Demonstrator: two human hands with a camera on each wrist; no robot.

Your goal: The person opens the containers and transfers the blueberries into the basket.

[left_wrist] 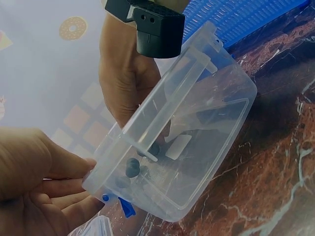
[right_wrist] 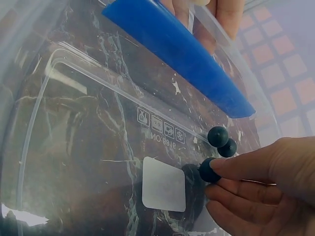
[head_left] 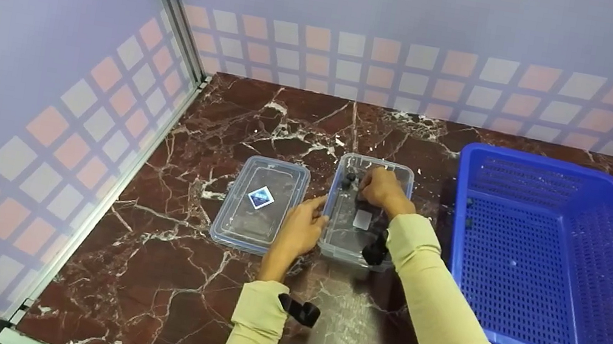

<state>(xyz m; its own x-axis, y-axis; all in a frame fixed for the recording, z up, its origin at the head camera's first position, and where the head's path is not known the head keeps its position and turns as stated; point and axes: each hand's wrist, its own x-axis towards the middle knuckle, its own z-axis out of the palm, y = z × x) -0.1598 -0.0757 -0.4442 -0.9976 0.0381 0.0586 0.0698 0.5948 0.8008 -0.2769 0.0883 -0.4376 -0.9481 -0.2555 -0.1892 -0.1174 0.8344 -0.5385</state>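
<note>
A clear plastic box [head_left: 340,236] with a blue side clip [right_wrist: 182,54] stands on the table. My left hand [head_left: 303,225] grips its left rim between thumb and fingers, as the left wrist view shows. Inside the box, my right hand [head_left: 382,189] pinches a small dark green ball [right_wrist: 209,170] between thumb and fingers, close to the box floor. Two more dark green balls [right_wrist: 218,136] lie touching each other just beyond it. A pale rounded square patch [right_wrist: 164,184] shows at the box floor beside the pinched ball.
Left of the box lies a clear lid [head_left: 249,221] with a blue diamond sticker. A large blue basket [head_left: 511,278] stands at the right, with small dark green things [head_left: 468,222] by its left wall. Patterned panels [head_left: 347,68] border the marbled table [head_left: 151,295] at the back and left.
</note>
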